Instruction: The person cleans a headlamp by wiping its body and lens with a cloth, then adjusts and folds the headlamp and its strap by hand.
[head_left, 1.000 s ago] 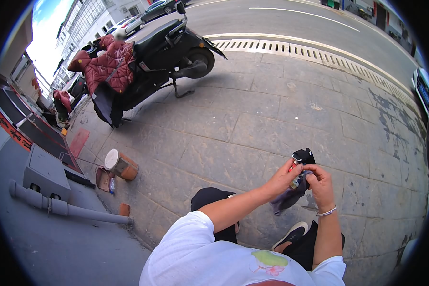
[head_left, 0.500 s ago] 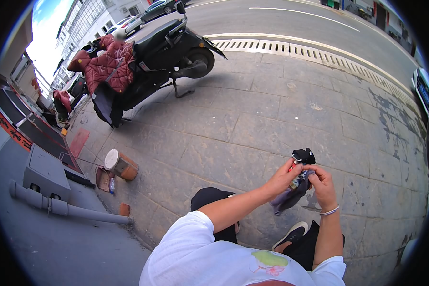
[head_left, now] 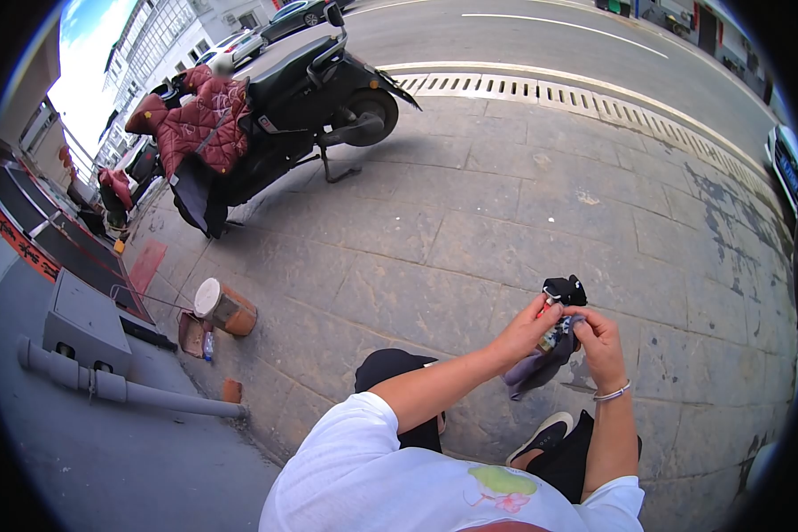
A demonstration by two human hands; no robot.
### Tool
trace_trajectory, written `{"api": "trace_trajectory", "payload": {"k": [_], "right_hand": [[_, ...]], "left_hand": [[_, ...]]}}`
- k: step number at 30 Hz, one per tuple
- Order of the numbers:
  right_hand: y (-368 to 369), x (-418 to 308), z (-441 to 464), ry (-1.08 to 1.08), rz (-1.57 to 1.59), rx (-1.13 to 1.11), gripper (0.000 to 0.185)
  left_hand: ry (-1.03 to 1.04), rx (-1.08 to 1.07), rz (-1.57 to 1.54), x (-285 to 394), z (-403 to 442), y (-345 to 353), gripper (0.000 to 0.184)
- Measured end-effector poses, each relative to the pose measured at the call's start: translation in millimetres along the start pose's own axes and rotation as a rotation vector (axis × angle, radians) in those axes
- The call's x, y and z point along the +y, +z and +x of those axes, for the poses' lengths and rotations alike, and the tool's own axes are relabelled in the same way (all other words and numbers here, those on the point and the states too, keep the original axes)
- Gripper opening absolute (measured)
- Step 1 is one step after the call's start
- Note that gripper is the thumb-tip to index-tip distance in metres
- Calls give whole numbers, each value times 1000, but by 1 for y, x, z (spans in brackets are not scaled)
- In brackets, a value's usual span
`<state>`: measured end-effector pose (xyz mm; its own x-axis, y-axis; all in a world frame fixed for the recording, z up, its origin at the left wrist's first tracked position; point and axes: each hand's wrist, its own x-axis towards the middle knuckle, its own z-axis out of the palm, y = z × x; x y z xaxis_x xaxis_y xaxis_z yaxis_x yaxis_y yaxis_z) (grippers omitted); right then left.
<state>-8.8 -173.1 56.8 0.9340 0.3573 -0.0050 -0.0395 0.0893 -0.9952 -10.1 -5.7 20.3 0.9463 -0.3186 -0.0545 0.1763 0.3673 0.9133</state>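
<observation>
My left hand [head_left: 530, 326] is closed around the upper part of a dark bundle, where a small red and white piece shows beside the thumb. A black bunched end [head_left: 566, 289] with a white edge sticks out beyond the fingers. Grey-purple cloth [head_left: 534, 372] hangs below, and a patterned part shows between the two hands. My right hand [head_left: 601, 341] pinches the cloth from the other side, close to the left fingertips. The fingers partly hide the bundle, and its exact kind cannot be made out.
A black scooter [head_left: 301, 106] with a red quilted cover stands on the paving ahead. To the left are a bucket [head_left: 229, 306], a dustpan [head_left: 191, 333] and a grey pipe [head_left: 151, 393] along the wall. A slotted drain [head_left: 541, 92] borders the road.
Hardly anything differs. Both hands keep their grip on the bundle in nearly the same place, with only a very slight shift of the fingers and cloth.
</observation>
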Motion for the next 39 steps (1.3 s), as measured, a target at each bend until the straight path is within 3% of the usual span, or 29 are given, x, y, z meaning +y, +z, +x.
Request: {"api": "trace_trajectory", "payload": {"k": [3, 27, 39], "right_hand": [[6, 0, 1, -84, -96, 3, 20], [2, 9, 2, -49, -26, 39, 24], [1, 13, 3, -89, -99, 37, 26]], "left_hand": [[-56, -2, -1, 3, -2, -1, 33], [64, 16, 25, 0, 0, 2, 35], [30, -6, 17, -6, 2, -2, 36]]}}
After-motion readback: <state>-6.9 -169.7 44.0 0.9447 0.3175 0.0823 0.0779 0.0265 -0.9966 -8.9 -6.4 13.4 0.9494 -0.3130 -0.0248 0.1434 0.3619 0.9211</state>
